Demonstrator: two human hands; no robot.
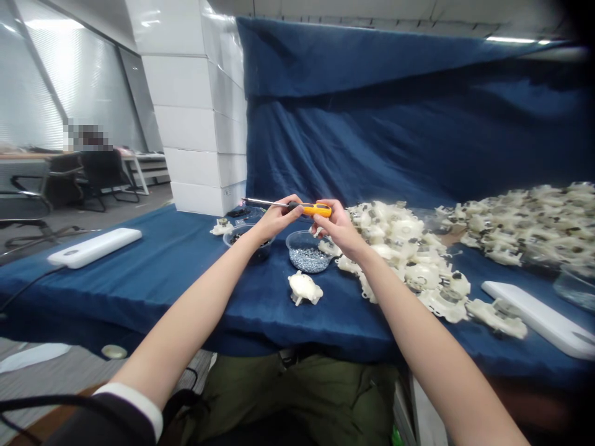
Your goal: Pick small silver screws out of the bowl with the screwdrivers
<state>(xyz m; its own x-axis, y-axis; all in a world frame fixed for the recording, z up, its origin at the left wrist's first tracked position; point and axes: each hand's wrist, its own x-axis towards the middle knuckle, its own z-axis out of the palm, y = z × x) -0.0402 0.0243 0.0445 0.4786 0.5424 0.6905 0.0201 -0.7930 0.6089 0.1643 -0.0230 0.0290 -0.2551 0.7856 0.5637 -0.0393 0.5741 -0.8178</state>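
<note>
Both hands hold a screwdriver (312,209) with an orange handle level above the table. My left hand (275,219) pinches it where the metal shaft meets the handle, and the shaft points left. My right hand (338,227) is closed round the orange handle's right end. Below them stands a clear plastic bowl (307,251) of small silvery screws. A single white plastic part (304,288) lies on the blue cloth in front of that bowl.
A second bowl (236,236) with dark pieces stands behind my left wrist. Piles of white plastic parts (409,248) spread to the right and far right (534,217). White flat devices lie at left (94,247) and right (539,318). Blue cloth hangs behind; office chairs stand far left.
</note>
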